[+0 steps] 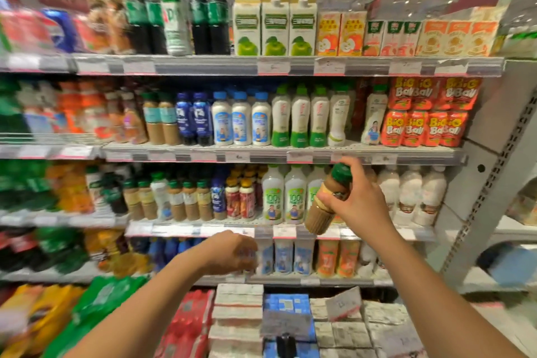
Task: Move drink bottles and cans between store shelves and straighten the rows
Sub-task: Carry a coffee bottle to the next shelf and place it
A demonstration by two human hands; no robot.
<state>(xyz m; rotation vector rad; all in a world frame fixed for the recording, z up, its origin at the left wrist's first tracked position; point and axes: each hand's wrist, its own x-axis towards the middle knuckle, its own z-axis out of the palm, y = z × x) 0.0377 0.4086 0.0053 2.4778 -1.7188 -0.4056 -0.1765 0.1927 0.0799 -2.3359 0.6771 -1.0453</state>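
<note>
My right hand [359, 200] grips a brown drink bottle with a green cap [325, 206], tilted, in the air in front of the third shelf [284, 231], partly covering the white "100%" bottles [273, 195]. My left hand [232, 253] reaches into the fourth shelf and is curled at a pale bottle with a blue label [251, 256]; blur hides whether the fingers are closed on it. More brown green-capped bottles [186, 197] stand in a row to the left on the third shelf.
Five shelves of bottles and cartons fill the view. Juice cartons [274, 27] line the top shelf, red pouches [424, 113] the second shelf's right end. Stacked drink packs [238, 317] sit on the floor below. A grey upright post [488, 154] bounds the right side.
</note>
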